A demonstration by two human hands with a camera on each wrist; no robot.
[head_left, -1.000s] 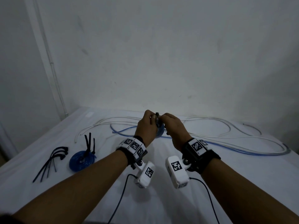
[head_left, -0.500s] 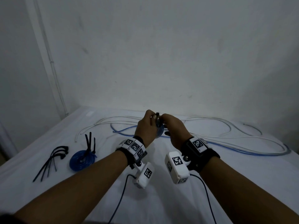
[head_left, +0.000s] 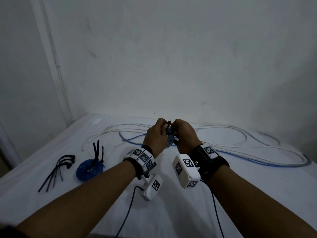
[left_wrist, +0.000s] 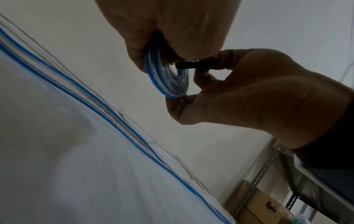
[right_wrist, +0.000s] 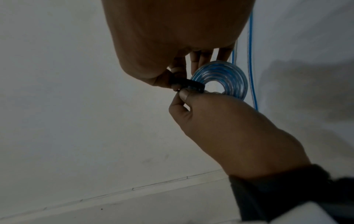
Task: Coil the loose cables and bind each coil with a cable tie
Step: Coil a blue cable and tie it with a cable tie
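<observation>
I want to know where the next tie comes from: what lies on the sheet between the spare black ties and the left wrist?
The bound blue coil, its black tie ends sticking up, lies between the spare ties and the left wrist; head view.

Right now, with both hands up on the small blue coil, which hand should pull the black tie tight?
Right hand, probably: its thumb and fingers already pinch the black tie. The left hand grips the blue coil, so it can steady it.

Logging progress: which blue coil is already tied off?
The blue coil on the sheet, at left, with black tie tails sticking up. The held coil is between both hands, its black tie pinched.
</observation>
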